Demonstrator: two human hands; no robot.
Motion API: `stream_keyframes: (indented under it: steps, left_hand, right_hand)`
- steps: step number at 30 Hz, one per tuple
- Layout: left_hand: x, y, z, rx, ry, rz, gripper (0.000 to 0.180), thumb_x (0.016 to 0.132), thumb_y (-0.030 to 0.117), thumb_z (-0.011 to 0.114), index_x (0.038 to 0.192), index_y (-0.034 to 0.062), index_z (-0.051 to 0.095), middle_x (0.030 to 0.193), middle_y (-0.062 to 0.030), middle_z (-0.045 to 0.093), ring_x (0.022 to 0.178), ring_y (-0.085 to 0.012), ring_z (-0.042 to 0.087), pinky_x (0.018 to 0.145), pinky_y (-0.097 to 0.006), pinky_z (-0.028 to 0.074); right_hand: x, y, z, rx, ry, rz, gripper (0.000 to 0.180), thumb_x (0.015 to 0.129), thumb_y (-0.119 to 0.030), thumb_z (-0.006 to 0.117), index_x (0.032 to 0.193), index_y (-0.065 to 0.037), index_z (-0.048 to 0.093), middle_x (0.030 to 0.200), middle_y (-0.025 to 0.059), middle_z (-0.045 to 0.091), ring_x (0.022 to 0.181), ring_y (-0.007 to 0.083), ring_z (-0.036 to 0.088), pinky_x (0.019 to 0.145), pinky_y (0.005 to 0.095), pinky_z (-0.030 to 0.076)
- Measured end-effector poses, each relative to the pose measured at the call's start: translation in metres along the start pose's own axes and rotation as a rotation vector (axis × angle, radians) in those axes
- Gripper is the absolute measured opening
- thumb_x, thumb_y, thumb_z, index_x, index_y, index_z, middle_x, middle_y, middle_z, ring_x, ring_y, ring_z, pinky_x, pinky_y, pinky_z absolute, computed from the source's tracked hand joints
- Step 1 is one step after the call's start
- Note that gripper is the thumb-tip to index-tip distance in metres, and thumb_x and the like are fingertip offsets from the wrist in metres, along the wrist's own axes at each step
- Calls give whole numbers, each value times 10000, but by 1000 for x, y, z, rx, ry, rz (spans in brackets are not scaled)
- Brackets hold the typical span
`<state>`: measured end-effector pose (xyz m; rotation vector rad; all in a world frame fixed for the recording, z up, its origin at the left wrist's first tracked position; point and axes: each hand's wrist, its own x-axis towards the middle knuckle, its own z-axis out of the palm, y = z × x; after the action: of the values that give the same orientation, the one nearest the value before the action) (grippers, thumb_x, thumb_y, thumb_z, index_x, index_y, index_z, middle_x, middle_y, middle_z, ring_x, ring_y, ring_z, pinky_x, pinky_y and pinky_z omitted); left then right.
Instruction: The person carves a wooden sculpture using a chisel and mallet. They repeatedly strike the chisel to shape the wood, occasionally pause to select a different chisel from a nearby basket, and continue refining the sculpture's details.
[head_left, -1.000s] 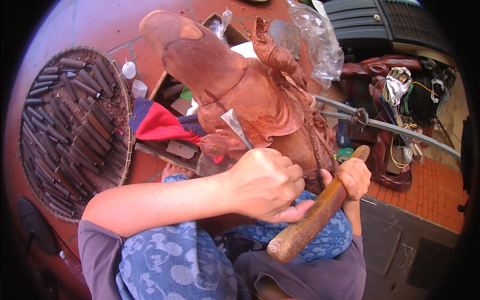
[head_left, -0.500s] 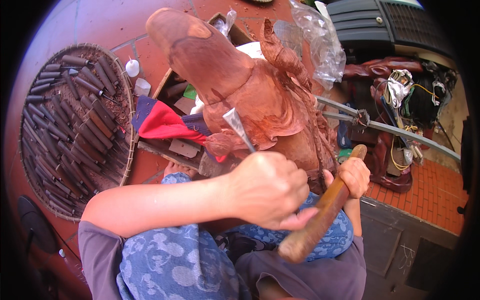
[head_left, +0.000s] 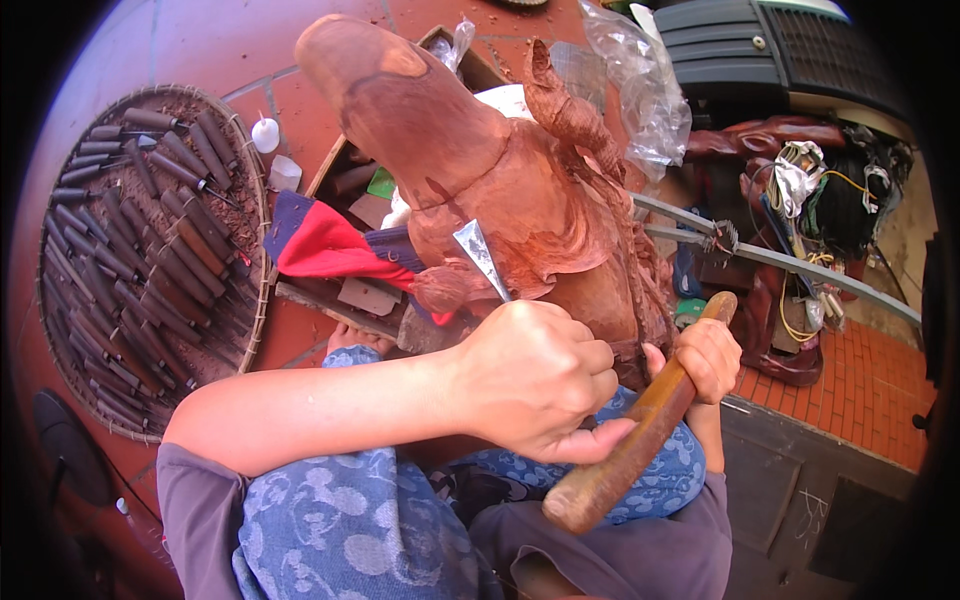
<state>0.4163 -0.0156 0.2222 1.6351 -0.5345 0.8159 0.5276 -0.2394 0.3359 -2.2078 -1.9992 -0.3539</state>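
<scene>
Head view: left hand (head_left: pixel 535 380) closed round chisel (head_left: pixel 478 255), right hand (head_left: pixel 708 360) gripping wooden mallet (head_left: pixel 637 443); reddish wood carving (head_left: pixel 530 195) sits just ahead of both, wavy folds already cut, long end smooth; looks well shaped, remaining cuts can't be told

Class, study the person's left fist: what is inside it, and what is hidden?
The left hand grips a chisel; its flared metal blade sticks out. The part within the fist is covered.

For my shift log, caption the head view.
Left hand grips a chisel, right hand a wooden mallet, beside a large wood carving.
</scene>
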Motion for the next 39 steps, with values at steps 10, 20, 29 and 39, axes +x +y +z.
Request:
stream_keyframes:
  steps: [10, 20, 29, 39]
  left_hand:
    - [-4, -5, 4, 22, 8, -5, 378, 759, 369, 722, 557, 127, 512, 568, -15, 447, 476, -201, 520, 432, -341, 397]
    - [1, -3, -2, -17, 18, 14, 380, 759, 362, 717, 553, 124, 504, 571, -19, 455, 481, -209, 524, 432, -344, 400]
    - [-4, -1, -12, -64, 16, 45, 355, 747, 362, 715, 592, 123, 503, 606, -15, 438, 491, -207, 502, 437, -342, 388]
    - [-3, -5, -32, -172, 27, 50, 331, 730, 336, 689, 589, 111, 491, 592, -20, 423, 491, -219, 505, 429, -350, 374]
  right_hand:
    - [-6, 4, 8, 97, 26, -79, 370, 723, -72, 839, 854, -61, 493, 716, 77, 577, 602, 248, 587, 545, 372, 511]
    - [1, 0, 1, 12, 28, -9, 336, 727, -61, 824, 832, -57, 505, 688, 71, 569, 587, 257, 583, 549, 377, 514]
    - [7, -2, -2, -16, -56, 40, 361, 710, -76, 850, 822, -62, 508, 693, 77, 578, 580, 252, 576, 541, 371, 510]
    - [26, -16, -7, -7, -4, 0, 376, 714, -71, 846, 847, -67, 493, 717, 77, 582, 620, 255, 586, 558, 385, 518]
